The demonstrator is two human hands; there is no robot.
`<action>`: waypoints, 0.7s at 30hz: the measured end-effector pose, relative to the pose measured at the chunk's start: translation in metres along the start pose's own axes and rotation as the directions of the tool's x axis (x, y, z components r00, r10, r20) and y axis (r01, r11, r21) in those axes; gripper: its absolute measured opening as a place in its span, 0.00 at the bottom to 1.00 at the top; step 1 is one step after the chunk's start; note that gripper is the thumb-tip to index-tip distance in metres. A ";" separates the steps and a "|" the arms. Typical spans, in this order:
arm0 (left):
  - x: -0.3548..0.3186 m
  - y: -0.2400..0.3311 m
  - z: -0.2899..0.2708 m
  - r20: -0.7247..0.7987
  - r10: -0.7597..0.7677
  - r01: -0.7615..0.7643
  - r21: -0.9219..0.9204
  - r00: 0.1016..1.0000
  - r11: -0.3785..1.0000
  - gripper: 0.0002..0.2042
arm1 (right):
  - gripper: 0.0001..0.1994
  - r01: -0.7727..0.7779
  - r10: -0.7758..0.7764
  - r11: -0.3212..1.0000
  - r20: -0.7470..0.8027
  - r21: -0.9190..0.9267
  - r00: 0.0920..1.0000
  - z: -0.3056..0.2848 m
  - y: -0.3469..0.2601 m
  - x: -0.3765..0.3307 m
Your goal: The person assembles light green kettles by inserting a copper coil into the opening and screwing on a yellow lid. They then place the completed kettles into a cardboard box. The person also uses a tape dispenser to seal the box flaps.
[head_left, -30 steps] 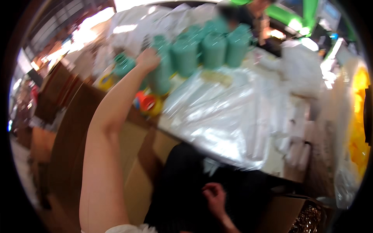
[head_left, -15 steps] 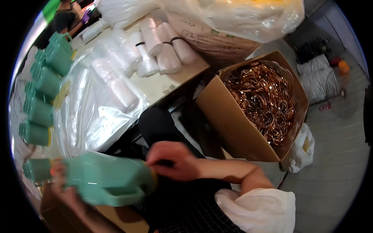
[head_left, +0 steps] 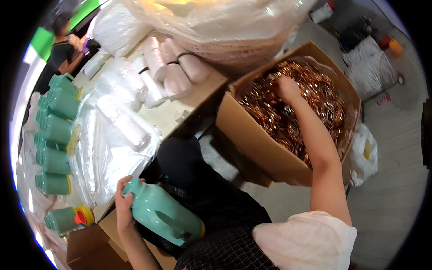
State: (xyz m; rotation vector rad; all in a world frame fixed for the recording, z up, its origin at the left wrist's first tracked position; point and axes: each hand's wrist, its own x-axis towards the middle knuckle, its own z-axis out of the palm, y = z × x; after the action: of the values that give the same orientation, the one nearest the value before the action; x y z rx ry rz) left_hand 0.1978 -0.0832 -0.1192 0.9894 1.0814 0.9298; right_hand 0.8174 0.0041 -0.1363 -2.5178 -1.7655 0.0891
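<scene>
My left hand (head_left: 125, 201) is closed round the neck of a mint-green plastic jug (head_left: 165, 210). The jug lies tilted over my lap, its side handle facing up and its yellow-rimmed base toward my body. My right hand (head_left: 287, 89) reaches into an open cardboard box (head_left: 252, 135) on the right. Its fingers are sunk among shiny copper-coloured wire rings (head_left: 315, 99), so what they hold is hidden. Close to my left hand, at the table's near left edge, stands another green jug (head_left: 63, 219) with a red and yellow ring-shaped part (head_left: 84, 216) at its end.
Several matching green jugs (head_left: 56, 135) line the table's left side. Clear plastic film (head_left: 105, 157) and rolled plastic bags (head_left: 157, 67) cover much of the table (head_left: 198, 96). A large plastic-wrapped sack (head_left: 225, 36) stands behind. Another person (head_left: 63, 49) works at the far left.
My right hand has left the jug's base and gone right into the box of copper-coloured rings. The jug has tilted and moved right, still in my left hand.
</scene>
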 end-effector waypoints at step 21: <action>-0.029 -0.036 -0.035 -0.158 0.140 -0.162 -0.137 0.978 0.977 0.42 | 0.09 0.667 -0.732 0.027 -0.440 0.745 0.521 -0.010 -0.362 -0.159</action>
State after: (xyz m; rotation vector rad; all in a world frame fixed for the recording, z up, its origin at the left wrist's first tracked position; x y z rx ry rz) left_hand 0.1617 -0.1151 -0.1521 0.8989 1.0526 1.2065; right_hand 0.4253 -0.0225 -0.0935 -0.7204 -1.9914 0.7926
